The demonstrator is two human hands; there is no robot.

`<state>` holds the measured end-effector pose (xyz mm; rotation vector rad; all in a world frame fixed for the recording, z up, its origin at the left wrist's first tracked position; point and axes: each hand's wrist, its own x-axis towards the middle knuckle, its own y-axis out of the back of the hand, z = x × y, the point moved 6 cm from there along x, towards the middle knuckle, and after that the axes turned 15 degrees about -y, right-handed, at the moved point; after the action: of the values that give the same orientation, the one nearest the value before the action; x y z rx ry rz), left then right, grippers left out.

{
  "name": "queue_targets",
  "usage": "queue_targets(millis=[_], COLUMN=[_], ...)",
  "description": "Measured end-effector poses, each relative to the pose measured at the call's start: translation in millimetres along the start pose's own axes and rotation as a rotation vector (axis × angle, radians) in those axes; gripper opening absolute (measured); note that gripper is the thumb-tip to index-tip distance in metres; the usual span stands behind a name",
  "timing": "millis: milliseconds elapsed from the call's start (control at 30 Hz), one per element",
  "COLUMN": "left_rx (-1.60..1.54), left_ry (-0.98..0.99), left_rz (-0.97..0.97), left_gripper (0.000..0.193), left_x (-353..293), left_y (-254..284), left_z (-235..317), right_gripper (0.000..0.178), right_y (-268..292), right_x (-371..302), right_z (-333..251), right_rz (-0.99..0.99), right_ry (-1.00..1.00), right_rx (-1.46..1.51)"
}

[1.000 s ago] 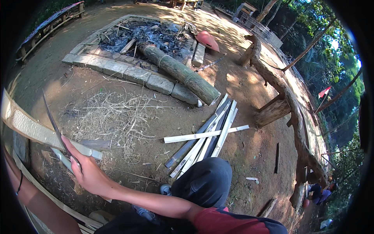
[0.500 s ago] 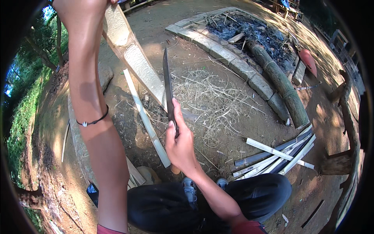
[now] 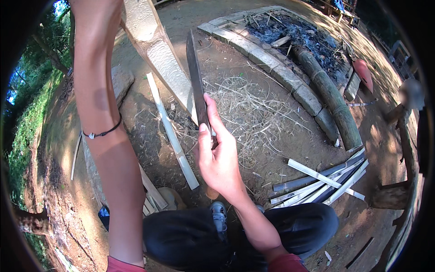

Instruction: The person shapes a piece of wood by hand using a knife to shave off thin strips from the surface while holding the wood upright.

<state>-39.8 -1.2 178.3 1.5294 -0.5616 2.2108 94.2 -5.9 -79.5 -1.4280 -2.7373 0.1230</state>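
At the top edge, my left hand [image 3: 96,13] is closed at the upper end of a wide split bamboo piece [image 3: 153,45]; its fingers are cut off by the frame. The pale, hollow inner face of the bamboo shows, slanting down towards the middle. My right hand [image 3: 220,163] grips a large knife [image 3: 195,68] by its handle, the dark blade pointing up and away. The index finger lies along the blade's base, and the butt of the wooden handle shows below the palm. The blade passes close to the bamboo's lower end; whether they touch, I cannot tell.
Thin shavings [image 3: 253,113] litter the ground ahead. A long bamboo strip [image 3: 170,131] lies left of the knife, and several strips [image 3: 312,181] are piled by my right knee. Beyond are a stone-edged fire pit [image 3: 272,63] with ash and a thick bamboo pole [image 3: 328,93].
The knife and my right hand have moved slightly upward in view, and the blade is turned a little. My left hand and the bamboo piece have shifted slightly up. A blurred round shape has appeared at far right.
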Motion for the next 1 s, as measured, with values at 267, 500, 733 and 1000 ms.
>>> queue_targets(millis=[267, 500, 733, 1000], left_rx=[-0.109, -0.240, -0.373, -0.108], left_ry=[0.002, 0.155, 0.224, 0.210], left_rz=[-0.138, -0.184, -0.102, 0.092], left_gripper=[0.053, 0.045, 0.050, 0.045], left_x=[23.6, 37.4, 40.4, 46.1], left_y=[14.2, -7.5, -19.1, 5.3], left_z=[-8.1, -40.6, -93.1, -110.0], right_gripper=[0.055, 0.066, 0.017, 0.019], right_y=[0.1, 23.2, 68.6, 110.8], right_x=[-7.2, 12.9, 85.0, 72.6], right_z=[84.4, 5.7, 41.1, 75.4], right_rz=[-0.100, -0.111, -0.047, -0.264], right_ry=[-0.380, -0.454, -0.792, -1.132], right_rx=[0.120, 0.353, 0.441, 0.852])
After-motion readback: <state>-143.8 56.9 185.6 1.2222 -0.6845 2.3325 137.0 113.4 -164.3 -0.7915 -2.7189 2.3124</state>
